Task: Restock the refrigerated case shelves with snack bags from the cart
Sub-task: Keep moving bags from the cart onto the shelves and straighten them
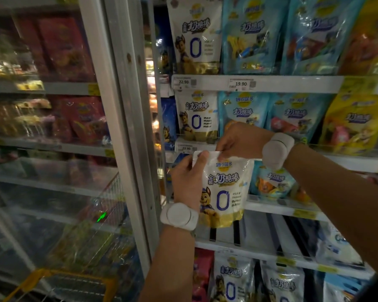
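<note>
Snack bag [224, 188], white with a cartoon dog, hangs upright in front of the open case, level with the third shelf [277, 209] down. Left hand [187, 177] grips its left edge with the thumb across the top corner, and right hand [240, 140] pinches the top seam from above, probably to keep the face forward while lining it up with the matching white bags [196, 116] one shelf higher. Cart [59, 280] sits near left, seen through the glass door [52, 149].

we read 22.90 on the white paper price tag [183, 82], 19.90 on its neighbour [241, 83], and a large blue 0 on the white plastic snack bag [224, 188].
</note>
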Demonstrator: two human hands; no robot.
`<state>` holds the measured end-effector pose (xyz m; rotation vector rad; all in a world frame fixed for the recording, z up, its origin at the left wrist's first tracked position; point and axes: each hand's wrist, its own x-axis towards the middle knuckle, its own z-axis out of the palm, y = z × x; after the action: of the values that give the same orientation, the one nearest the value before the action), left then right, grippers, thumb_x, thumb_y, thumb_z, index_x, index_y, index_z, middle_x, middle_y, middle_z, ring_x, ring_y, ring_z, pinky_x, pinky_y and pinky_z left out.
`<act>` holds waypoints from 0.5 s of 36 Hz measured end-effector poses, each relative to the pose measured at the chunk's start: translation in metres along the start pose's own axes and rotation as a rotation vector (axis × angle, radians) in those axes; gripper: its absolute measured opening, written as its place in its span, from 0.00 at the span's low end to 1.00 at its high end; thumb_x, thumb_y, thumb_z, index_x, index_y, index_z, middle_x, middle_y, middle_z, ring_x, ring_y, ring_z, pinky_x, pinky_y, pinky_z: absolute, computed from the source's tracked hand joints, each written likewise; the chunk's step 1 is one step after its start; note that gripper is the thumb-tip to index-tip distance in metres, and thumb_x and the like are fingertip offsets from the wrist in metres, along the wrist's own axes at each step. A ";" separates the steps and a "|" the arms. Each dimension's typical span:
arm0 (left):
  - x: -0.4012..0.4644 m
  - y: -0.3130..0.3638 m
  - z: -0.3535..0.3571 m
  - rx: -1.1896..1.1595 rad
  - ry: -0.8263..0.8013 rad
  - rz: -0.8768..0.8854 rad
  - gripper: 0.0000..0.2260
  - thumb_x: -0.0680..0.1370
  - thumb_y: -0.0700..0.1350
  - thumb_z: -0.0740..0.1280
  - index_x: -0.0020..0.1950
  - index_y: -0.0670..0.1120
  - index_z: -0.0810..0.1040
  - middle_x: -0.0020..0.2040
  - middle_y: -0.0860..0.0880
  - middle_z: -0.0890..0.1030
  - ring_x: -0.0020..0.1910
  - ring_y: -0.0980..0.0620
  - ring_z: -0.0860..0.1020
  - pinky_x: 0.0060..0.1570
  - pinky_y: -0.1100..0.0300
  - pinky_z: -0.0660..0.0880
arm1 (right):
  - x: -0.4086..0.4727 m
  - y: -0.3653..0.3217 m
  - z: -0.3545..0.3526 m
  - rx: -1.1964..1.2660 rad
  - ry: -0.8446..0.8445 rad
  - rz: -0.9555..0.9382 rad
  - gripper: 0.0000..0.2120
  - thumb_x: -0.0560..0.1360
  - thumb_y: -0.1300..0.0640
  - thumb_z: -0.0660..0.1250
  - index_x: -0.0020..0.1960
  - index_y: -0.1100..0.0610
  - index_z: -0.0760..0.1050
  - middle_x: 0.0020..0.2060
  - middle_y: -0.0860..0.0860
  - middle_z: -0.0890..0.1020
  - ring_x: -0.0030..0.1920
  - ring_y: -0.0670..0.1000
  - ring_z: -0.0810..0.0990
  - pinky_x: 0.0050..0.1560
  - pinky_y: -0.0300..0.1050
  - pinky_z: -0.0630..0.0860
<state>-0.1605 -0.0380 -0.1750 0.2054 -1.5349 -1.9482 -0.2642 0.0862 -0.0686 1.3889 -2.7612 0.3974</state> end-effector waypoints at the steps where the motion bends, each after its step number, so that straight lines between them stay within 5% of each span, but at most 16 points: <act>1: 0.002 -0.002 -0.001 0.011 -0.003 0.003 0.06 0.79 0.47 0.70 0.48 0.47 0.84 0.36 0.54 0.85 0.34 0.61 0.82 0.34 0.64 0.77 | 0.002 0.000 0.000 -0.012 -0.001 -0.005 0.05 0.70 0.52 0.76 0.46 0.47 0.85 0.36 0.40 0.84 0.40 0.39 0.81 0.48 0.39 0.77; 5: 0.013 -0.012 -0.006 0.027 0.052 -0.063 0.09 0.83 0.48 0.63 0.52 0.48 0.83 0.40 0.58 0.84 0.41 0.67 0.81 0.41 0.75 0.74 | 0.013 0.002 0.001 -0.070 -0.008 -0.008 0.05 0.70 0.52 0.75 0.47 0.49 0.86 0.37 0.42 0.85 0.40 0.41 0.82 0.50 0.41 0.78; 8: 0.017 -0.014 -0.008 0.000 0.165 -0.141 0.15 0.82 0.52 0.62 0.64 0.47 0.80 0.58 0.52 0.82 0.57 0.56 0.79 0.59 0.62 0.74 | 0.020 0.000 0.000 -0.126 -0.014 0.004 0.08 0.72 0.53 0.74 0.50 0.52 0.85 0.42 0.46 0.86 0.44 0.45 0.83 0.53 0.41 0.78; 10: 0.019 -0.018 -0.012 -0.050 0.224 -0.217 0.14 0.82 0.55 0.61 0.63 0.50 0.79 0.59 0.52 0.80 0.57 0.51 0.77 0.52 0.61 0.74 | 0.026 0.000 0.001 -0.159 -0.007 0.010 0.09 0.72 0.52 0.74 0.51 0.53 0.85 0.44 0.47 0.86 0.45 0.47 0.83 0.53 0.41 0.77; 12: 0.018 -0.023 -0.011 -0.085 0.244 -0.324 0.13 0.80 0.60 0.61 0.61 0.56 0.76 0.58 0.53 0.78 0.58 0.48 0.76 0.58 0.53 0.75 | 0.032 0.000 0.003 -0.194 0.008 0.019 0.10 0.72 0.52 0.74 0.52 0.52 0.84 0.45 0.47 0.86 0.46 0.48 0.82 0.55 0.43 0.77; 16: 0.029 -0.051 -0.020 -0.139 0.298 -0.486 0.39 0.62 0.78 0.64 0.63 0.53 0.78 0.60 0.51 0.81 0.59 0.46 0.79 0.62 0.40 0.74 | 0.046 -0.002 0.008 -0.256 0.027 0.048 0.12 0.72 0.50 0.74 0.53 0.51 0.84 0.48 0.47 0.85 0.49 0.50 0.82 0.58 0.50 0.77; 18: 0.025 -0.046 -0.021 -0.199 0.176 -0.597 0.36 0.69 0.75 0.62 0.62 0.48 0.79 0.56 0.47 0.82 0.52 0.46 0.81 0.56 0.43 0.78 | 0.054 -0.003 0.012 -0.283 0.036 0.059 0.11 0.71 0.48 0.74 0.53 0.49 0.84 0.47 0.45 0.85 0.50 0.50 0.82 0.58 0.50 0.77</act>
<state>-0.1872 -0.0644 -0.2176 0.8011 -1.2398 -2.4397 -0.2934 0.0391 -0.0722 1.2236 -2.7021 0.0283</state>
